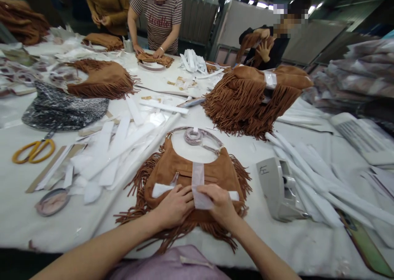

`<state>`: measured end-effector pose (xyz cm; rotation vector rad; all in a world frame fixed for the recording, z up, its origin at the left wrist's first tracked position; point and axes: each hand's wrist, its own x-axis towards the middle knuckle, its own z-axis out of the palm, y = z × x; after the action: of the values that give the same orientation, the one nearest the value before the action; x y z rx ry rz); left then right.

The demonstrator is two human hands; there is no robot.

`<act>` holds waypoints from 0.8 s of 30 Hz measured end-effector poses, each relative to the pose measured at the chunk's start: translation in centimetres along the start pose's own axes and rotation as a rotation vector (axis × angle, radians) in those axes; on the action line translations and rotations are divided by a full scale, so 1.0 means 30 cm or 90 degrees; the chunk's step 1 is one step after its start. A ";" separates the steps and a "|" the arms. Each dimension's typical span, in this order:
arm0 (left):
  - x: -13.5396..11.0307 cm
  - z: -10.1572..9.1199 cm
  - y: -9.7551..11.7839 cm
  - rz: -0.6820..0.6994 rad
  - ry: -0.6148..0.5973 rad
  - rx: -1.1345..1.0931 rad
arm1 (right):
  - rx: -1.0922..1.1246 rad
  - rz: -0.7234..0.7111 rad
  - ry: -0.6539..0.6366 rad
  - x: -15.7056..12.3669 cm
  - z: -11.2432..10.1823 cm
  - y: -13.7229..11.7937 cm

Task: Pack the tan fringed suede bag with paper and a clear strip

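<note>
A brown suede fringed bag lies flat on the white table in front of me, its wrapped handle pointing away. A white paper strip runs down the bag's front and another crosses it sideways. My left hand rests on the bag's lower left with its fingers curled onto the paper. My right hand presses on the lower end of the upright strip, fingers bent over it. Both hands touch each other's side of the strip.
Loose white paper strips lie left and right. Yellow-handled scissors and a tape roll sit at left. A grey tape dispenser stands at right. More fringed bags lie beyond. Three other people work at the far side.
</note>
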<state>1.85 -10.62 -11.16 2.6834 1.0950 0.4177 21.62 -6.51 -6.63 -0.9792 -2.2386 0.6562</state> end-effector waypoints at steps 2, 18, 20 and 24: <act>-0.002 0.003 -0.001 0.006 0.001 -0.002 | -0.054 -0.100 0.013 -0.095 0.045 -0.005; -0.023 0.004 0.023 -0.051 0.195 -0.191 | -0.230 -0.264 0.029 -0.211 0.094 0.028; -0.014 0.012 0.035 -0.046 0.142 -0.115 | -0.217 -0.249 0.003 -0.213 0.081 0.011; -0.007 0.030 0.055 -0.028 0.048 0.029 | -0.185 -0.159 -0.011 -0.173 0.049 -0.027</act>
<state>3.08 -11.99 -11.55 2.6978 1.1957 0.4962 23.07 -11.28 -8.83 -0.8073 -2.4643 0.2349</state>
